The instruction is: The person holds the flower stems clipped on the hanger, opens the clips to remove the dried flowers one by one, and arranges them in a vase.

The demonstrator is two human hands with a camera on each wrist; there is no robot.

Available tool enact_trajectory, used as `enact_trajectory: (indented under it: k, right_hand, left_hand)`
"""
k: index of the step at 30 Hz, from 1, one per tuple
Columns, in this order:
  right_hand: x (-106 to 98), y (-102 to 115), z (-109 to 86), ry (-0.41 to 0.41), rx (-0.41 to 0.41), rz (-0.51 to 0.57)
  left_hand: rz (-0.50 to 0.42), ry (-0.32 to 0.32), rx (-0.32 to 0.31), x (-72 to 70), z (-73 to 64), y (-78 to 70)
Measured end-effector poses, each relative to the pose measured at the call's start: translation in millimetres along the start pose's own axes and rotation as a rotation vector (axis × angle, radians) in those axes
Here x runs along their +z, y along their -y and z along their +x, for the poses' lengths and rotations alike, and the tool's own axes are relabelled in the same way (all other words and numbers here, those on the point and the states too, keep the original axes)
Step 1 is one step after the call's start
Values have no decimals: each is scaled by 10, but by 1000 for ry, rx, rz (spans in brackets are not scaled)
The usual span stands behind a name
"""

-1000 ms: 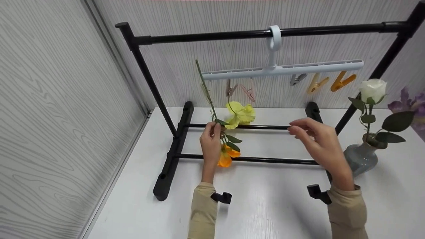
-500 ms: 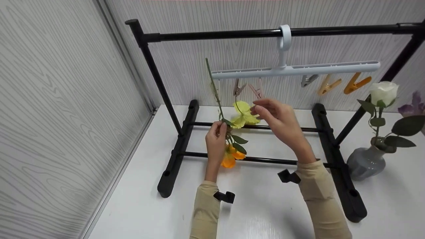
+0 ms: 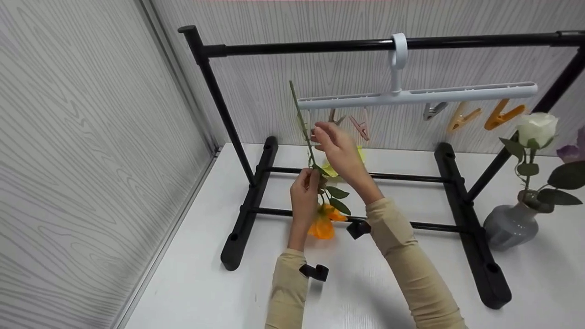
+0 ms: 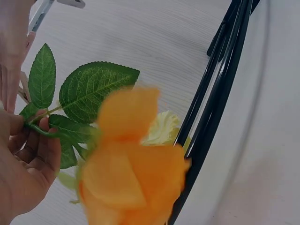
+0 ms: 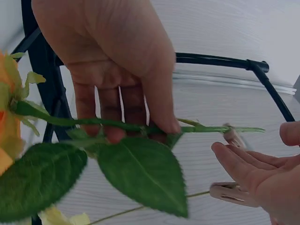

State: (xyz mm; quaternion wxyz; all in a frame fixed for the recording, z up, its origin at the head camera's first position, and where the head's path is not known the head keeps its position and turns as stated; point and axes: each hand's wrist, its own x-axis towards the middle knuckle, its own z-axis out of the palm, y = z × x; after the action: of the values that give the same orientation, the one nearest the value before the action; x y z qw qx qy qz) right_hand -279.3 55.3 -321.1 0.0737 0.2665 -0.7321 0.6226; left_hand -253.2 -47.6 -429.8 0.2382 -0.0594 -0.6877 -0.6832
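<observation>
My left hand point(image 3: 305, 192) pinches the stem point(image 3: 300, 109) of an orange artificial flower point(image 3: 323, 226), which hangs bloom down with its stem slanting up to the hanger's left end. Its green leaves point(image 4: 96, 84) stick out beside the fingers. My right hand point(image 3: 340, 148) is raised next to the upper stem, its fingers nearly straight and gripping nothing. In the right wrist view, its fingertips lie close to a pale clip point(image 5: 234, 137) by the stem's end. Behind the right hand, a yellow flower point(image 3: 331, 170) is partly hidden; its thin stem runs to another clip point(image 5: 232, 193).
A pale blue hanger point(image 3: 411, 97) hangs by its hook from the black rack's top bar point(image 3: 301, 47). Pink point(image 3: 361, 127), grey point(image 3: 434, 110) and orange clips point(image 3: 502, 115) dangle below. A grey vase point(image 3: 511, 226) with a white rose point(image 3: 537, 129) stands at right.
My right hand has moved left from near the vase to beside the orange flower's stem, passing in front of the yellow flower. The left hand keeps its pinch; the view has shifted slightly.
</observation>
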Motion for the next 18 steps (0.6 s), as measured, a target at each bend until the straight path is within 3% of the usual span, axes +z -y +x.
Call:
enact_trajectory:
  k: [6, 18]
  right_hand:
    - [55, -151, 138, -55, 162, 381]
    - [-64, -281, 334, 10, 388, 955]
  left_hand:
    - [-25, 21, 3, 79, -12, 99]
    - [-1, 84, 19, 136, -19, 86]
